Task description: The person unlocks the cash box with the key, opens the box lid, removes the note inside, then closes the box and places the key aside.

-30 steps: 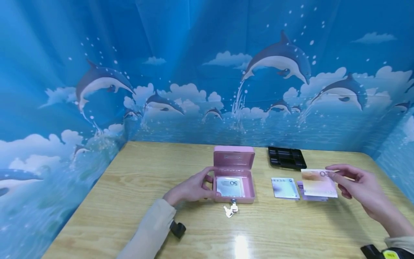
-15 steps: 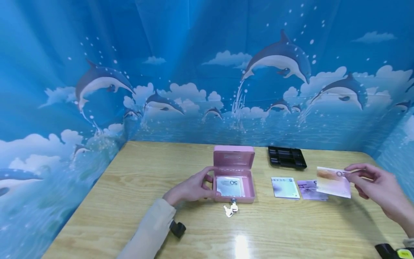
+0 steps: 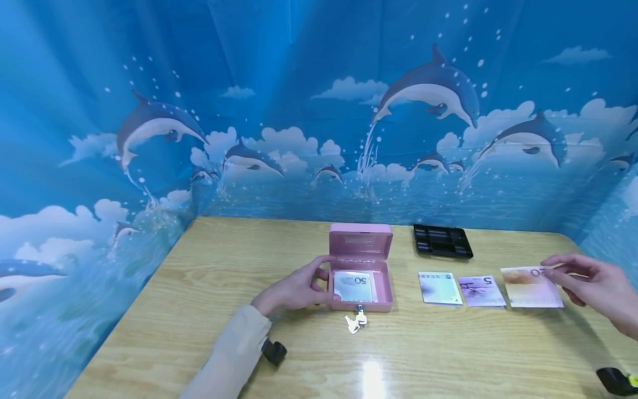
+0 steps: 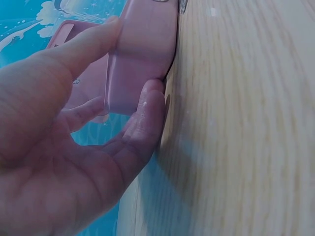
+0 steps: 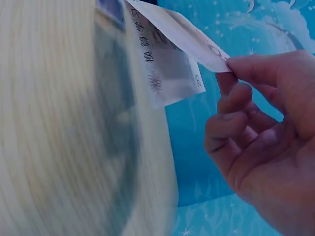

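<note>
An open pink cash box [image 3: 386, 288] stands mid-table, its lid raised at the back, with a grey-white banknote [image 3: 351, 286] marked 50 inside. My left hand [image 3: 297, 286] grips the box's left side; in the left wrist view, fingers spread along the pink wall [image 4: 142, 54] with one low by the tabletop. On the right, my right hand [image 3: 593, 282] pinches the corner of an orange-pink banknote [image 3: 531, 288] between thumb and index finger. In the right wrist view that note [image 5: 179, 29] slopes down from the fingertips, with another printed sheet [image 5: 172, 73] hanging beneath it.
A bluish banknote [image 3: 440, 288] and a purple banknote [image 3: 481, 291] marked 5 lie side by side right of the box. Behind them sits a black compartment tray [image 3: 442, 242]. Keys [image 3: 356, 321] hang at the box's front lock. A dolphin-print curtain [image 3: 309, 111] backs the table.
My right hand has carried the orange-pink banknote rightward and lowered it beside the purple one, uncovering the purple note. My left hand stays at the cash box.
</note>
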